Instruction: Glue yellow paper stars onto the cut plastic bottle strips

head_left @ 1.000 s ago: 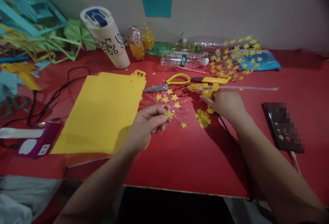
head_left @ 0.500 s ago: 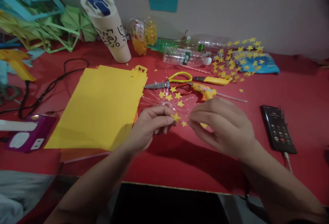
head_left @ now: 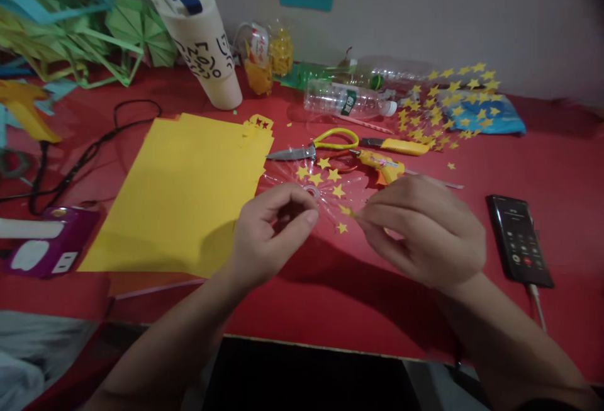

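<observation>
My right hand [head_left: 422, 231] pinches a small yellow star [head_left: 347, 210] between thumb and fingertips. Opposite it, my left hand [head_left: 276, 228] has its thumb and index fingertip pressed together; whatever is between them is too small to make out. Behind my hands lies a clear plastic piece with thin strips fanning out from a ring [head_left: 311, 191]. Several yellow stars [head_left: 315, 179] rest on its strips, and one star [head_left: 342, 228] is near its front edge.
Yellow paper sheets [head_left: 179, 197] lie at left. Scissors [head_left: 336, 139], a yellow cutter [head_left: 404, 146] and a small glue gun [head_left: 384, 165] are beyond my hands. A white tumbler [head_left: 214, 65] and bottles [head_left: 349, 101] stand or lie behind; a phone [head_left: 519, 241] is at right.
The star at my left fingertips is now held by my right hand. My left hand has drawn slightly back from it. The whole view has shifted a little.
</observation>
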{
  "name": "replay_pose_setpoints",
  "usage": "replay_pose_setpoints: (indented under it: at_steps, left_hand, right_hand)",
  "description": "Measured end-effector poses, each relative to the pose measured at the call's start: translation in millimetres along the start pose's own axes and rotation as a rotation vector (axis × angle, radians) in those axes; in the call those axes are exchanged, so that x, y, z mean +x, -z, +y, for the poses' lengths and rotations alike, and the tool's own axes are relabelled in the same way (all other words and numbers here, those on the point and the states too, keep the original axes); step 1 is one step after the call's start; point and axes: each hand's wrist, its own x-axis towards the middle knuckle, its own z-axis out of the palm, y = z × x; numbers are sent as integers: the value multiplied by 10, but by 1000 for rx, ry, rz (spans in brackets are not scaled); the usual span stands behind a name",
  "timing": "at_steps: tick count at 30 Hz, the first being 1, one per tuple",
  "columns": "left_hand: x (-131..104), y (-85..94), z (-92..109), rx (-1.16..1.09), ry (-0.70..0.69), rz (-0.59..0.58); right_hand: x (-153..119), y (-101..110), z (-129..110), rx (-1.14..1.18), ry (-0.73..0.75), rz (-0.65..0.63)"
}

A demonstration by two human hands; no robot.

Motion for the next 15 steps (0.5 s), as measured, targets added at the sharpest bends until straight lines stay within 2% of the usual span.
replay_pose_setpoints:
  at_steps: [3,5,9,15]
  left_hand:
    - [19,36,-30,413,-313,135]
    - [33,32,-77,616,-402,160]
    - [44,-6,-167,785,-384,129]
    - [71,20,-216,797,-403,122]
  right_hand:
    - [5,20,37,13,-80,36]
    - [3,15,60,26,-105,38]
    - [-11,-18,82,65,-84,-8]
    - [-12,-84,53,115,-108,-72]
